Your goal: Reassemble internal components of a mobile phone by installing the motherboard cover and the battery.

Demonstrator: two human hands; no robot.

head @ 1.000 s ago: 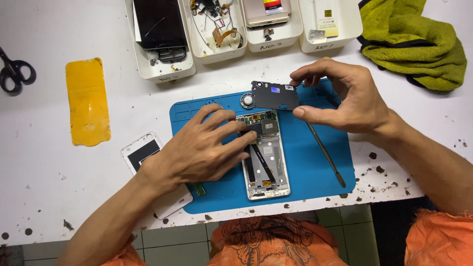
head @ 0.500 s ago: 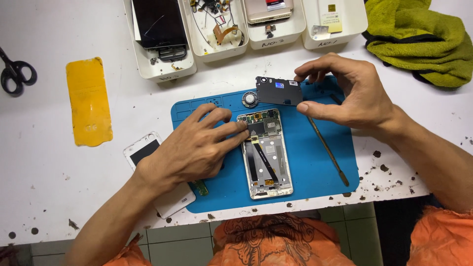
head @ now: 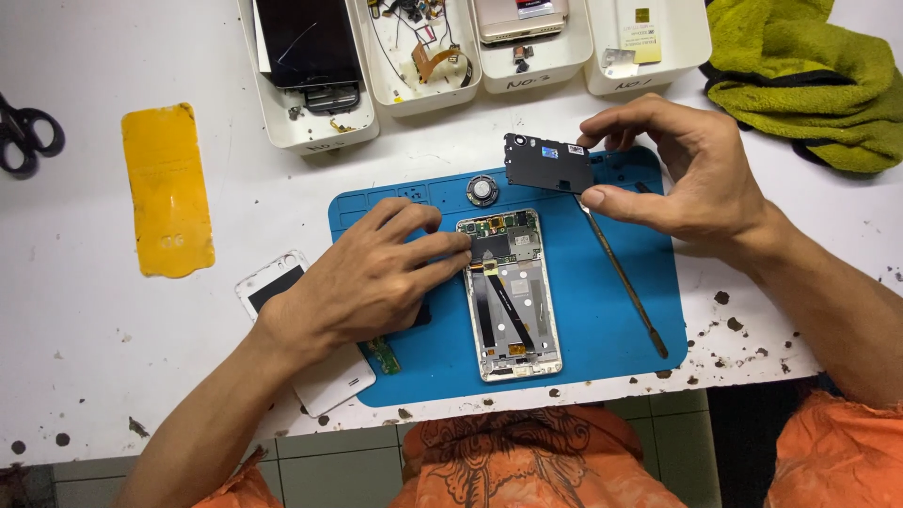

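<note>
Above the blue mat [head: 621,367], held clear of it, a thin black cover plate [head: 548,163] sits pinched by its right edge between thumb and fingers of the right hand [head: 682,174]. Plate looks light, flat and fairly stiff, likely thin enough to flex or crack if squeezed; judged best held by the edges, as it is, away from the small camera hole at its upper left corner.

Opened phone frame [head: 510,293] lies flat on the mat, board and dark ribbon cables exposed. Left hand [head: 372,277] rests palm down beside it, fingers spread, fingertips pressing the top of the board; it grips nothing. Cables and connectors look fragile; the frame's metal rim seems the safe place to hold.

Round silver part [head: 483,190] lies on the mat just above the frame. Slim metal pry tool [head: 623,277] lies slantwise to the right. White screen panel [head: 315,362] sits partly under the left wrist.

Four white trays along the far tabletop [head: 75,357]:
- tray 1 [head: 310,136]: dark screen, small parts
- tray 2 [head: 423,94]: loose wires, orange flex
- tray 3 [head: 536,71]: gold phone back
- tray 4 [head: 658,71]: small card, foil scrap

Yellow sheet [head: 166,188], scissors [head: 26,132] at left; green cloth [head: 809,80] at right
</note>
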